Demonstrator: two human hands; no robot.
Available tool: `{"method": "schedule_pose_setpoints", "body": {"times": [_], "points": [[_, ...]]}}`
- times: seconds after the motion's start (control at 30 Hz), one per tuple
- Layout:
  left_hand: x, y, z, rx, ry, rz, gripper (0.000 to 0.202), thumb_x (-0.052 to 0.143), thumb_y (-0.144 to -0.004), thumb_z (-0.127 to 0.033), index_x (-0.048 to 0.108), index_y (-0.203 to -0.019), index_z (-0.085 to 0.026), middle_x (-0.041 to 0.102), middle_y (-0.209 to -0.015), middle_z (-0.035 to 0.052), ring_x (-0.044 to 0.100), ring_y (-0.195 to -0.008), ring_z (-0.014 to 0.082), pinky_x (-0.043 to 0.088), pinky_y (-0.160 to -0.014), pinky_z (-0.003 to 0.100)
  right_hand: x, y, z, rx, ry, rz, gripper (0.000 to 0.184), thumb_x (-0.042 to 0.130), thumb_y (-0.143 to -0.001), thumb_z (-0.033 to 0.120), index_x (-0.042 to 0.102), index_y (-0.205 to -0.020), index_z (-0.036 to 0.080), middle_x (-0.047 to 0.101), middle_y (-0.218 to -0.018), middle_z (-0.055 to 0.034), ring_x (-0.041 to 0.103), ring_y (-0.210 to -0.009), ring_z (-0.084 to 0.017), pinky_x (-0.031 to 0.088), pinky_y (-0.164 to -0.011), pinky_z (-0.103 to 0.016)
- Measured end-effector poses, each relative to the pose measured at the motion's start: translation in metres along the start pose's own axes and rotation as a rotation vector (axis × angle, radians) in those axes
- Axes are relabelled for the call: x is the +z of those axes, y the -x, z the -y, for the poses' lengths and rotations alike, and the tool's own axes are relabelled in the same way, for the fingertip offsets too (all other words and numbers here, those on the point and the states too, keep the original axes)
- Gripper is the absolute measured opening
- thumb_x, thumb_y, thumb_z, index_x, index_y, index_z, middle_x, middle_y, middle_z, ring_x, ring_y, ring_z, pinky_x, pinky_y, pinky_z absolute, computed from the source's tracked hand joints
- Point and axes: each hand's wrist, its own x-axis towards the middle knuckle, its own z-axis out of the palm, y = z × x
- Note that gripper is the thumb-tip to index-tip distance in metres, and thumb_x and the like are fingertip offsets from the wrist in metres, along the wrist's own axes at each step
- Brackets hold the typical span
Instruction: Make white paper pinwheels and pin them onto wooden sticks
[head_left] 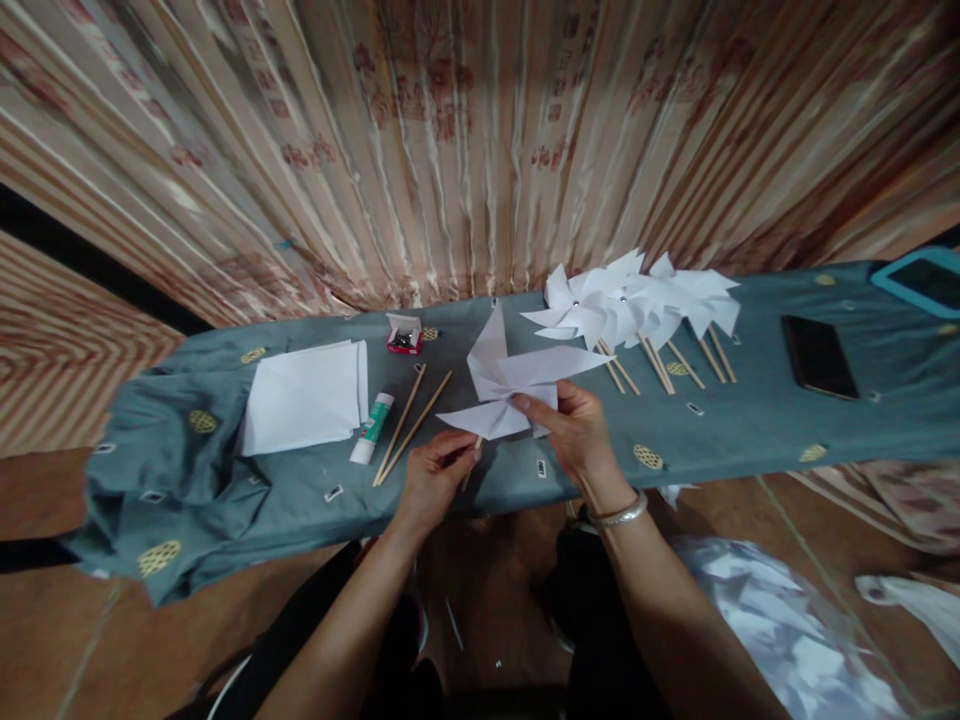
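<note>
A white paper pinwheel (517, 385) is held just above a narrow table draped in grey-green cloth (750, 420). My right hand (574, 430) pinches the pinwheel at its centre from the right, fingers closed on the paper. My left hand (435, 475) is closed around a thin wooden stick (471, 460) that runs up under the pinwheel's lower blade. Most of the stick is hidden by the hand and the paper.
Finished white pinwheels on sticks (637, 305) lie at the back right. A stack of white paper (304, 395), a glue stick (371, 428), two loose sticks (409, 425) and a small red box (405, 335) lie left. A black phone (817, 355) and a tablet (926, 280) sit far right.
</note>
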Motion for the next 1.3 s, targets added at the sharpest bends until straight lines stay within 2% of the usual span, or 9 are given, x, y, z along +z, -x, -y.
{"method": "schedule_pose_setpoints", "body": {"times": [0.13,0.27,0.37,0.47,0.63,0.77,0.9,1.07,1.3], "points": [[-0.001,-0.003,-0.006,-0.022,0.024,-0.007,0.017,0.077,-0.062,-0.031,0.078,-0.075,-0.019,0.070,-0.073,0.0023,0.062,-0.067,0.0136,0.048,-0.063,0.024,-0.003,0.008,0.009,-0.137,0.198,0.008,0.022,0.087,-0.059,0.035,0.073,-0.071,0.023,0.076,-0.075,0.0012,0.065,-0.065,-0.016,0.055,-0.063,-0.031],[0.001,-0.002,-0.013,-0.035,0.107,0.007,0.018,0.076,-0.062,-0.033,0.076,-0.071,-0.018,0.066,-0.069,0.0008,0.062,-0.064,0.0135,0.050,-0.064,0.025,-0.005,0.028,0.028,-0.354,0.514,0.053,0.007,0.080,-0.071,0.026,0.074,-0.074,0.023,0.074,-0.071,0.0012,0.063,-0.061,-0.015,0.052,-0.056,-0.026],[0.001,-0.001,-0.015,-0.049,0.117,0.024,0.020,0.077,-0.061,-0.034,0.075,-0.071,-0.017,0.067,-0.070,0.0009,0.061,-0.061,0.0137,0.051,-0.063,0.027,-0.002,0.045,0.045,-0.474,0.660,0.212,0.007,0.072,-0.080,0.020,0.074,-0.086,0.023,0.075,-0.081,-0.0006,0.067,-0.069,-0.015,0.054,-0.063,-0.027],[-0.002,-0.001,-0.014,-0.049,0.108,-0.016,0.023,0.079,-0.058,-0.037,0.074,-0.067,-0.017,0.069,-0.066,0.0022,0.061,-0.062,0.0155,0.051,-0.062,0.027,0.003,0.059,0.060,-0.628,0.688,0.372,0.012,0.064,-0.086,0.015,0.070,-0.092,0.022,0.075,-0.087,-0.0022,0.069,-0.082,-0.016,0.055,-0.074,-0.029],[-0.012,-0.002,-0.017,-0.060,0.081,-0.066,0.025,0.080,-0.058,-0.036,0.077,-0.073,-0.017,0.072,-0.071,0.0035,0.061,-0.062,0.0167,0.049,-0.060,0.027,0.003,0.070,0.068,-0.674,0.742,0.499,0.016,0.064,-0.086,0.011,0.066,-0.098,0.021,0.073,-0.092,-0.0031,0.067,-0.085,-0.015,0.053,-0.077,-0.028],[-0.016,0.004,-0.027,0.020,0.029,0.020,0.021,0.076,-0.065,-0.036,0.079,-0.077,-0.019,0.074,-0.082,0.0054,0.064,-0.074,0.0190,0.050,-0.066,0.027,-0.001,0.066,0.066,-0.692,0.778,0.489,0.019,0.060,-0.087,0.009,0.066,-0.101,0.020,0.072,-0.093,-0.0042,0.066,-0.087,-0.016,0.053,-0.077,-0.029],[-0.014,0.014,-0.036,0.056,0.001,0.123,0.019,0.074,-0.071,-0.035,0.081,-0.081,-0.020,0.073,-0.084,0.0071,0.064,-0.080,0.0196,0.050,-0.073,0.028,-0.007,0.059,0.065,-0.723,0.745,0.423,0.024,0.058,-0.088,0.011,0.066,-0.107,0.023,0.073,-0.096,-0.0056,0.067,-0.090,-0.019,0.055,-0.078,-0.034],[-0.013,0.021,-0.042,0.003,0.022,0.142,0.019,0.079,-0.068,-0.036,0.082,-0.081,-0.022,0.074,-0.091,0.0086,0.066,-0.084,0.0207,0.051,-0.076,0.029,-0.012,0.059,0.063,-0.782,0.757,0.343,0.027,0.059,-0.089,0.016,0.065,-0.113,0.025,0.073,-0.100,-0.0073,0.067,-0.095,-0.023,0.055,-0.081,-0.040],[-0.013,0.023,-0.037,0.029,0.002,0.167,0.017,0.076,-0.072,-0.036,0.082,-0.083,-0.024,0.070,-0.082,0.0069,0.064,-0.078,0.0175,0.050,-0.072,0.025,-0.014,0.061,0.065,-0.875,0.840,0.253,0.032,0.060,-0.089,0.017,0.063,-0.119,0.025,0.071,-0.106,-0.0086,0.065,-0.102,-0.025,0.054,-0.087,-0.042]]}}
